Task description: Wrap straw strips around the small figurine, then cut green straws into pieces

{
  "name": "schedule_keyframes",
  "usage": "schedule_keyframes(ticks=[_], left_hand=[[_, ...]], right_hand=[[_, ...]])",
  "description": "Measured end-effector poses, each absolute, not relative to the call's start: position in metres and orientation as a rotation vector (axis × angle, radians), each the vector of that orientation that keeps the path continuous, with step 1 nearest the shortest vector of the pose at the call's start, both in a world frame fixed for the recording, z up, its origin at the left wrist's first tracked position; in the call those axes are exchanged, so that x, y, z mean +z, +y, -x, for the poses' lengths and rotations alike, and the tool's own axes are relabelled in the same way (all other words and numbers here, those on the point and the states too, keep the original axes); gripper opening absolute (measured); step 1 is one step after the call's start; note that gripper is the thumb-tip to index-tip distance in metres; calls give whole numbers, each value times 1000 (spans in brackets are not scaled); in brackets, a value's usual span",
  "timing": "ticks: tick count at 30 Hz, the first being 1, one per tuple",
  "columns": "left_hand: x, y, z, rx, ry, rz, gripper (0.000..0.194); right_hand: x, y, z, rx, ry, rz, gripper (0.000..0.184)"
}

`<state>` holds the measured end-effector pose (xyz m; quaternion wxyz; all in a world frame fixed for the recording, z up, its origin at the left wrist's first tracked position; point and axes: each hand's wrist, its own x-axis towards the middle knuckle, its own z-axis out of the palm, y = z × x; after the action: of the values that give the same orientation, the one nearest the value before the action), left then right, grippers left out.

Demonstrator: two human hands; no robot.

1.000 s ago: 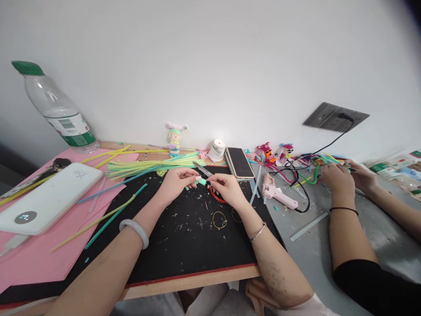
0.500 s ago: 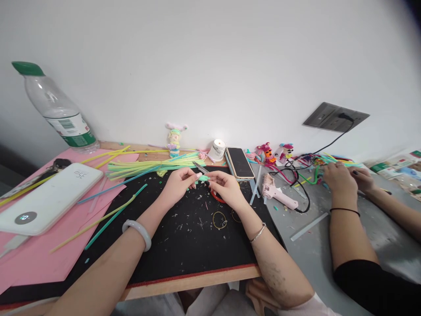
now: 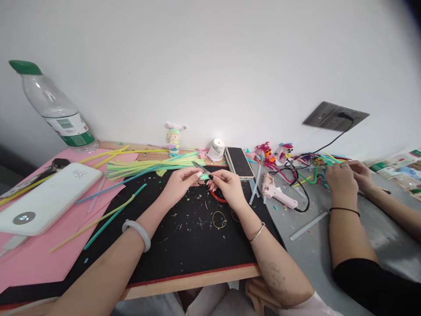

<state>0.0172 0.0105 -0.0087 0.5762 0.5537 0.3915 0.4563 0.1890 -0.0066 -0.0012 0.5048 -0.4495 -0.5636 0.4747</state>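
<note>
Between my two hands is a small mint-green piece of pipe cleaner (image 3: pixel 204 177), mostly covered by the fingertips. My left hand (image 3: pixel 182 181) pinches its left end, and my right hand (image 3: pixel 227 184) pinches its right end. Both hands hover over the black mat (image 3: pixel 184 245). Red-handled scissors (image 3: pixel 219 198) lie on the mat, partly hidden by my right hand, with the blades pointing up and left behind the fingers. Beyond my left hand spreads a bundle of yellow-green pipe cleaners (image 3: pixel 131 169).
To the left, a white power bank (image 3: pixel 54 197) rests on pink sheets (image 3: pixel 62 259) near a plastic bottle (image 3: pixel 66 109). A phone (image 3: pixel 240 162), paper cup (image 3: pixel 217 150) and pipe-cleaner doll (image 3: pixel 173 141) stand at the back. Rightward are a pink glue gun (image 3: pixel 278 193) and a co-worker's hands (image 3: pixel 342 177).
My fingers have shifted slightly around the mint-green piece, with the right fingers curling in more. The co-worker's hands have moved a little closer together.
</note>
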Motion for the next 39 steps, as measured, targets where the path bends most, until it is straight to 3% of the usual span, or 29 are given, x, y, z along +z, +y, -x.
schedule_keyframes(ticks=[9,15,28,33,39], left_hand=[[-10,10,-16,1085,981,-1414,17],[-9,12,-15,1139,1014,-1395,17],[-7,7,-15,996,979,-1607,22],[-10,11,-12,873,1003,-1884,18],[-9,12,-10,1024,1149,-1836,17]], right_hand=[[-1,-7,-189,1205,-1368,1058,16],[1,-8,-190,1231,-1386,1066,29],[4,-9,-192,1057,-1589,1158,8],[-3,-8,-194,868,-1798,1217,10],[4,-6,-204,476,-1821,1466,10]])
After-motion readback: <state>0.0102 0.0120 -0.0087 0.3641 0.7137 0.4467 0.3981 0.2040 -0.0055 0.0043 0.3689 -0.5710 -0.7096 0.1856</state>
